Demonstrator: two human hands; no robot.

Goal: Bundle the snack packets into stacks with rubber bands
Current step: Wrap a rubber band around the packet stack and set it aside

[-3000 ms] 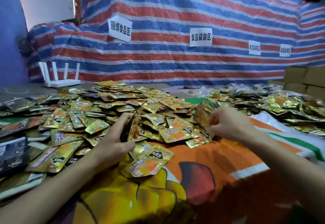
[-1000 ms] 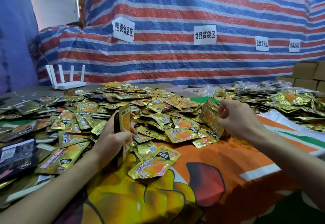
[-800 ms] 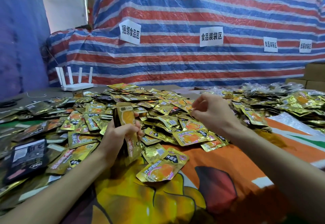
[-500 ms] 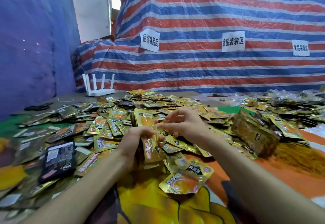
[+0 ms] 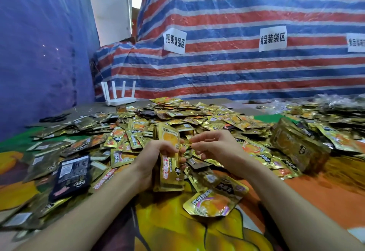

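My left hand (image 5: 154,160) grips an upright stack of gold snack packets (image 5: 170,158) standing on the cloth. My right hand (image 5: 215,146) is just to the right of it. Its thumb and forefinger pinch something small and yellowish at the stack's top edge, apparently a rubber band (image 5: 189,143). A finished bundle of packets (image 5: 296,148) lies on its side further right. Loose gold packets (image 5: 177,116) are heaped behind and around both hands.
One loose packet (image 5: 215,201) lies in front of my hands and a dark packet (image 5: 71,175) at the left. A white router (image 5: 119,97) stands at the back left by the striped tarp (image 5: 237,69). What looks like a heap of rubber bands (image 5: 343,173) lies right of the bundle.
My right hand let go of its bundle at the right and came across to the stack in my left hand. My left hand stood its stack upright. The view turned left.
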